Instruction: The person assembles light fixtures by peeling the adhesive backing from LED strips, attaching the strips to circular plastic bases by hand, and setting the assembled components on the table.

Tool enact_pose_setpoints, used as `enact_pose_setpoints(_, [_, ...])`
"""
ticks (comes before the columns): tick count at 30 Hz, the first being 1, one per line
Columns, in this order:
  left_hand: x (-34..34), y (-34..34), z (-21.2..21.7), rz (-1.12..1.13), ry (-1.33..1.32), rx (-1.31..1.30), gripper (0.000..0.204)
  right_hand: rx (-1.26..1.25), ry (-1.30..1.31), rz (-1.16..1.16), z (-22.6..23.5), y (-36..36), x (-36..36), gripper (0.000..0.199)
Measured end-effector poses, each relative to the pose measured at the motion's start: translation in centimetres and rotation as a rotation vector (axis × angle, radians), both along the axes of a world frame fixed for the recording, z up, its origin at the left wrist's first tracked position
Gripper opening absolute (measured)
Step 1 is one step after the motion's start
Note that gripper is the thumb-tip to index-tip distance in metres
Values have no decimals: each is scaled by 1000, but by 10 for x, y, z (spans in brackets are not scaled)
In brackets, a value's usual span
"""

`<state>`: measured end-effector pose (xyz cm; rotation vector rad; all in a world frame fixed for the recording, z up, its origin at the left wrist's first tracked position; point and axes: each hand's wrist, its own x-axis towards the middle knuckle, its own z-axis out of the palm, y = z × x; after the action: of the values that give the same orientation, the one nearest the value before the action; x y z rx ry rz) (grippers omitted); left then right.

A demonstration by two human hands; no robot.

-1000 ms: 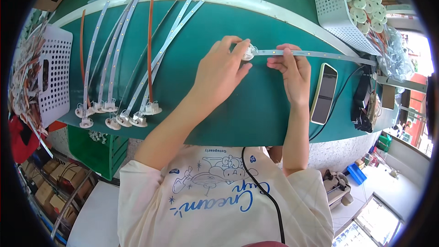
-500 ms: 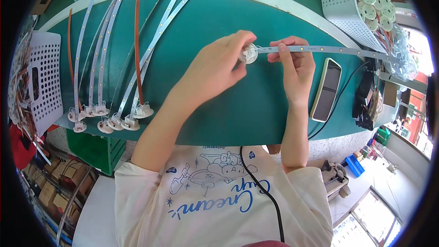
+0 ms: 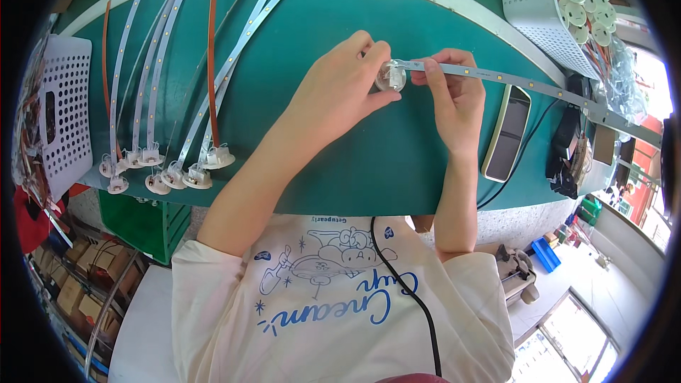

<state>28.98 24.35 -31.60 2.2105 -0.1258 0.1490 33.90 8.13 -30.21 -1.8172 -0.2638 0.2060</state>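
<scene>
Left hand (image 3: pixel 340 92) is closed around a small round clear cap (image 3: pixel 390 76), fingertips pinching it just above the green table (image 3: pixel 319 156); right hand (image 3: pixel 454 99) pinches the near end of a long white LED strip (image 3: pixel 496 78), which meets the cap. Compared with the earlier frames, both hands and the cap sit in the same grip and the same spot on the table. The finished strips with caps (image 3: pixel 163 170) lie at left, the phone (image 3: pixel 506 133) just right of the right hand.
</scene>
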Motion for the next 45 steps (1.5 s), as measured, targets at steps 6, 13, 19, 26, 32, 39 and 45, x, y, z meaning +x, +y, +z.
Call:
enact_pose_setpoints(6, [0, -3, -1, 49, -16, 49, 34, -123, -36, 36, 7, 1, -5, 13])
enact_pose_setpoints(13, [2, -6, -5, 66, -68, 52, 34, -338, -141, 27, 17, 2, -10, 14])
enact_pose_setpoints(19, [-1, -12, -7, 94, -125, 74, 34, -502, -320, -36, 25, 19, -23, 14])
enact_pose_setpoints(26, [-2, -14, -8, 108, -130, 155, 37, -632, -447, -61, 31, 29, -27, 14])
enact_pose_setpoints(32, [0, -19, -13, 153, -180, 109, 35, -678, -457, -12, 32, 28, -21, 14])
enact_pose_setpoints(39, [3, -22, -17, 192, -228, 53, 28, -540, -293, -165, 24, 25, -27, 14])
enact_pose_setpoints(45, [2, -25, -20, 218, -258, 74, 24, -571, -422, -210, 15, 25, -34, 16])
